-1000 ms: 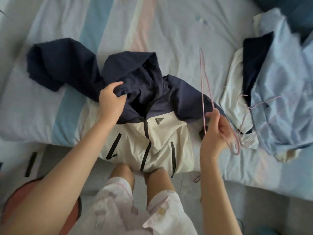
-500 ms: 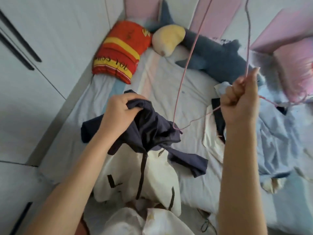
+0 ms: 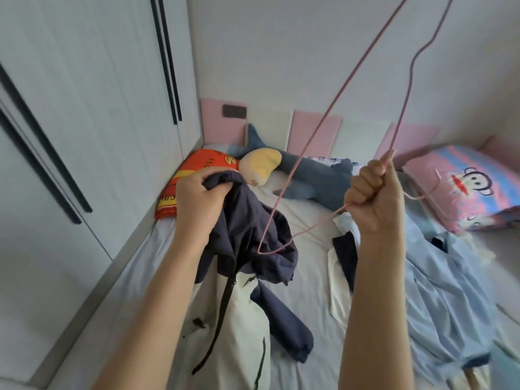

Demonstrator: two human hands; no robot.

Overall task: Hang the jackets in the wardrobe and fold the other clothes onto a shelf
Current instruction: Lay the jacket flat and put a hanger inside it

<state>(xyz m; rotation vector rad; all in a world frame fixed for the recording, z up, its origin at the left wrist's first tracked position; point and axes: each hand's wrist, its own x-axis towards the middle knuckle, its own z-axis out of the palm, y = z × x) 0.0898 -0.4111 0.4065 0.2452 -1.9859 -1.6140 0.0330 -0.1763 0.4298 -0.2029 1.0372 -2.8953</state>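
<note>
1. Bed (image 3: 315, 291) lies under everything, with other clothes spread across it.
2. Jacket (image 3: 242, 237) hangs over the bed from the left hand (image 3: 197, 198), which grips its bunched navy top. Its long axis is vertical, hem down; I judge that opens the neck.
3. Hanger (image 3: 292, 237), clenched in the right hand (image 3: 374, 198), stands steeply, one corner aimed at that neck.

Pale wall (image 3: 295, 52) above pink-and-cream padded headboard (image 3: 315, 130) and bed (image 3: 140, 277)
</note>
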